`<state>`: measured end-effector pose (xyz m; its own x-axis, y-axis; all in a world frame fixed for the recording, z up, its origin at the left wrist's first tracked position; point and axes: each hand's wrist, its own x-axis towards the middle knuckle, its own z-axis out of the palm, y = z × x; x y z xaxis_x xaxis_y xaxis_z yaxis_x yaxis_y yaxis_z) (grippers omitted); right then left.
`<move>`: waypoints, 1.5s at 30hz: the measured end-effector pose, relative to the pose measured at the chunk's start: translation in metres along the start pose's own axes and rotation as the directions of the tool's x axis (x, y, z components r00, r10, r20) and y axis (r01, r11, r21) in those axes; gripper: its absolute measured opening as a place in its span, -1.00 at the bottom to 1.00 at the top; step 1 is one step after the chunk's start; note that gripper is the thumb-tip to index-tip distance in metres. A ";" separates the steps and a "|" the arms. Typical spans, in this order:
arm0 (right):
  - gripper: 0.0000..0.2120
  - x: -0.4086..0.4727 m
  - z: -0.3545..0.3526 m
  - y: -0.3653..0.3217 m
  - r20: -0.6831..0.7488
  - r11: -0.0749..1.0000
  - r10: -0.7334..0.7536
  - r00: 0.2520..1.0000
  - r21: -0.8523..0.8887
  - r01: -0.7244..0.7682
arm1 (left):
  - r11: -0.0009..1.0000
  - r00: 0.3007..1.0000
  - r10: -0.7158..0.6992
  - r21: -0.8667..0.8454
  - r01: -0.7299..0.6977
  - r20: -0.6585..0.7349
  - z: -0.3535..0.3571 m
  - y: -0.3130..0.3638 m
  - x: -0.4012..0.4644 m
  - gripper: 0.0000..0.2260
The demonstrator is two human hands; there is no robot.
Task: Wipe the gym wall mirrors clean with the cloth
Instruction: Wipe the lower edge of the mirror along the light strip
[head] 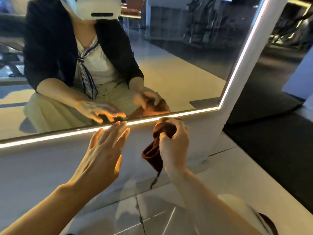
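A large wall mirror with a lit white frame fills the upper part of the head view. My right hand grips a bunched brown cloth just below the mirror's bottom edge, near its lower right corner; a loose end of the cloth hangs down. My left hand is flat with fingers spread, fingertips at the lit bottom strip, holding nothing. Both hands and the cloth are reflected in the glass.
The mirror reflects a crouching person in a dark jacket and pale clothes, plus gym equipment behind. A white ledge runs under the frame. Pale floor tiles lie below, and dark rubber flooring spreads to the right.
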<state>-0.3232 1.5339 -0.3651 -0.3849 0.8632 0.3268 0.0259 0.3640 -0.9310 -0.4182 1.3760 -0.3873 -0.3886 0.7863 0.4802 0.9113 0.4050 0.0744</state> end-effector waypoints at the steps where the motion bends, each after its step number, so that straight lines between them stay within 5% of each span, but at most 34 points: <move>1: -0.68 0.012 -0.001 -0.006 -0.112 1.000 0.011 0.994 -0.002 -0.011 | 1.000 1.000 -0.015 -0.009 0.014 -0.006 -0.006 -0.004 -0.004 -0.25; 5: -0.69 0.059 -0.004 -0.022 -0.208 0.997 0.040 0.977 -0.058 -0.053 | 0.996 0.996 -0.079 -0.055 0.076 -0.048 -0.019 -0.009 0.001 -0.28; 8: -0.65 0.023 0.009 -0.013 0.090 0.982 -0.045 0.995 -0.181 0.060 | 0.994 0.995 -0.087 -0.070 0.083 -0.051 -0.012 0.001 0.007 -0.31; 11: -0.66 -0.014 0.024 -0.012 0.327 0.964 -0.124 0.937 -0.185 0.192 | 0.993 0.994 -0.093 -0.077 0.089 -0.060 -0.001 0.012 0.009 -0.30; 16: -0.54 0.008 0.023 -0.020 -0.064 0.950 -0.257 0.964 -0.202 0.240 | 0.986 0.984 -0.166 -0.037 0.164 -0.056 -0.005 0.012 0.007 -0.31; 18: -0.55 0.018 0.020 -0.010 -0.066 0.947 -0.246 0.967 -0.230 0.225 | 0.983 0.982 -0.183 -0.043 0.181 -0.051 -0.010 0.007 0.003 -0.32; 22: -0.54 -0.003 0.034 -0.008 0.176 0.934 -0.212 0.961 -0.252 0.252 | 0.983 0.982 -0.184 -0.035 0.182 -0.052 -0.013 -0.006 -0.008 -0.33; 26: -0.63 -0.034 0.044 -0.024 0.453 0.908 -0.279 0.847 -0.163 0.386 | 0.977 0.979 -0.198 -0.088 0.194 -0.052 -0.020 -0.010 -0.012 -0.33; 31: -0.55 -0.016 0.031 -0.026 0.112 0.888 -0.259 0.959 -0.364 0.282 | 0.970 0.974 -0.228 -0.095 0.225 -0.015 -0.019 -0.013 -0.011 -0.37; 36: -0.61 -0.038 0.036 -0.015 0.515 0.874 -0.230 0.826 -0.264 0.408 | 0.962 0.965 -0.260 -0.101 0.255 -0.036 -0.019 -0.005 -0.011 -0.43; 38: -0.61 -0.044 0.039 -0.019 0.421 0.920 -0.162 0.893 -0.263 0.291 | 0.959 0.962 -0.272 -0.085 0.269 -0.031 -0.024 0.000 -0.016 -0.41; 41: -0.61 -0.033 0.038 -0.025 0.011 0.970 -0.056 0.998 -0.235 0.057 | 0.964 0.965 -0.264 -0.017 0.264 0.003 -0.037 -0.005 -0.024 -0.40; 43: -0.61 -0.021 0.038 -0.025 -0.192 0.984 0.070 0.979 -0.145 -0.099 | 0.965 0.965 -0.261 0.001 0.261 -0.030 -0.044 -0.017 -0.034 -0.40; 45: -0.60 -0.017 0.048 -0.025 -0.218 0.968 0.184 0.959 -0.129 -0.215 | 0.966 0.964 -0.258 0.005 0.259 -0.065 -0.046 -0.031 -0.054 -0.36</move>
<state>-0.3619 1.4929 -0.3555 -0.1630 0.9705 0.1777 0.2270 0.2121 -0.9505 -0.4196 1.2992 -0.3751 -0.6007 0.6233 0.5007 0.7790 0.5971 0.1913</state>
